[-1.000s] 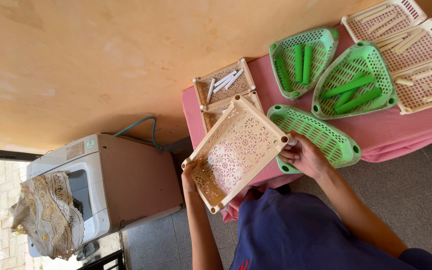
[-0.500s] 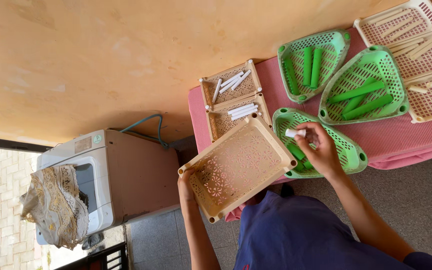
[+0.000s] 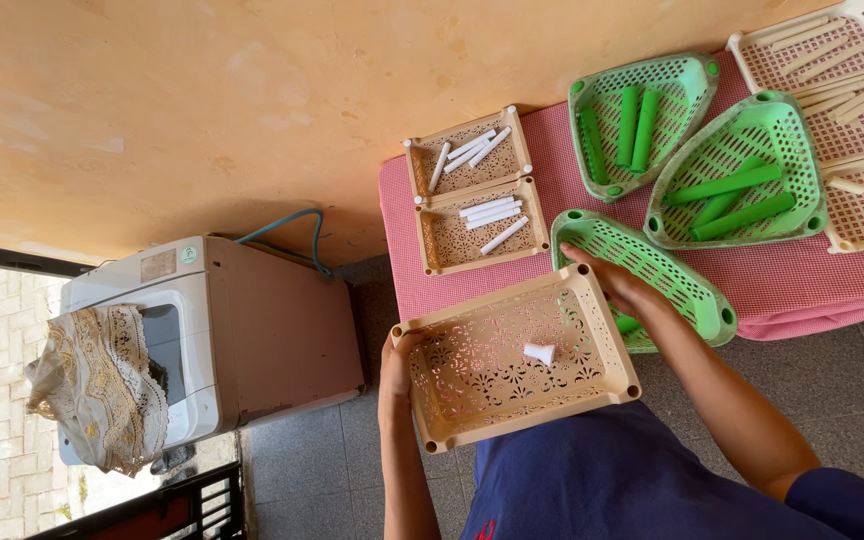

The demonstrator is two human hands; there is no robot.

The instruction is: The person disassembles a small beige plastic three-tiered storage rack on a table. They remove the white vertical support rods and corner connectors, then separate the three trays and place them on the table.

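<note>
1. Beige plastic tray (image 3: 482,385) with lace-like cut-outs sits level in front of the person's body, just off the near edge of a table covered in a pink checked cloth (image 3: 552,170).
2. Left hand (image 3: 395,362) grips the tray's left short edge, thumb over the rim and fingers curled under it.
3. Right hand (image 3: 620,288) touches the tray's far right corner; its fingers are bent, and they also rest against the green basket beside it. Whether they clasp the rim cannot be told.
4. One small white peg (image 3: 540,353) lies loose on the tray floor, right of centre.
5. On the cloth, beyond the held tray, lie two smaller beige trays (image 3: 472,200) side by side, each with several white pegs inside.
6. To the right stand three green triangular baskets (image 3: 722,170), two holding green tubes; the nearest one (image 3: 652,270) touches the right hand.
7. At the far right are cream trays (image 3: 842,70) with cream sticks in them.
8. On the grey floor to the left stands a white and brown machine (image 3: 242,330) with a gold lace cloth (image 3: 97,385) draped over its end.
</note>
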